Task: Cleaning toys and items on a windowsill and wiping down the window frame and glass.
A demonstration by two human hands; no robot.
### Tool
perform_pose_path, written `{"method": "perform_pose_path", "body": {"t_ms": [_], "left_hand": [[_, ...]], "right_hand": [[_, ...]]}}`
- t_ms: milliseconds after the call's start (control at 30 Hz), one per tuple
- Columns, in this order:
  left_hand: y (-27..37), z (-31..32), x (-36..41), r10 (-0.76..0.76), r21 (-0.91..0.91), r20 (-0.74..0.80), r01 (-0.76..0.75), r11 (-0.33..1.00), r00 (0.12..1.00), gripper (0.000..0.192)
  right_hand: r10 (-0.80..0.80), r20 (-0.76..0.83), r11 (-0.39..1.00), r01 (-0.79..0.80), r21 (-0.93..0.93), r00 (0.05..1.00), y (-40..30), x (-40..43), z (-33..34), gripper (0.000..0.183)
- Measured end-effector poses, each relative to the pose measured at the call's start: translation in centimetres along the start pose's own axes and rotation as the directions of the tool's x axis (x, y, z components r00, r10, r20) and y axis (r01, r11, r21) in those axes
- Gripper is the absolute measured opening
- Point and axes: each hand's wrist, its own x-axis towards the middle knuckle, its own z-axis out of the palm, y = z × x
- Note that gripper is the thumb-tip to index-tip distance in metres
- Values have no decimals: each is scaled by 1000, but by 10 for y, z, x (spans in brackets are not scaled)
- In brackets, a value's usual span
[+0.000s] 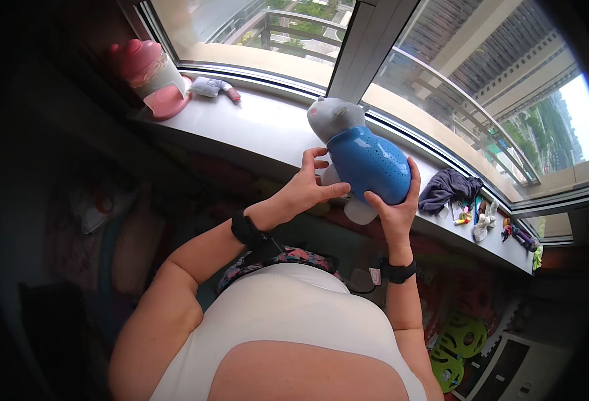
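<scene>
A plush toy animal [369, 163] with a soft grey head and a glossy blue plastic shell dotted with small holes is tilted over the white windowsill [274, 125]. Its head points toward the window, away from me. My right hand [397, 205] grips the lower right of the shell, thumb on top and fingers along the side. At the toy's left side, my left hand [307, 185] has bent fingers by the shell's edge and its thumb at the lower rim. The toy's underside is mostly hidden. Both wrists wear black bands.
On the sill's left stand a pink-and-white container [149, 75] and a small grey cloth item [209, 86]. To the right lie a crumpled dark cloth [447, 190], small figurines [485, 223] and a purple doll-like toy [522, 235]. The window frame [369, 45] rises behind.
</scene>
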Motion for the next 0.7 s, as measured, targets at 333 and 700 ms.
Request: {"method": "perform_pose_path", "body": {"t_ms": [333,700], "left_hand": [[-5,-141,-15,-40,-143,25,44,989,999,63],[15,-237,1,312,51,-299,-311,949,902,55]], "right_hand": [[-211,320,977,198,75,924,-45,-17,80,79],[-342,324,939,336,76,882,-61,34,159,54]]}}
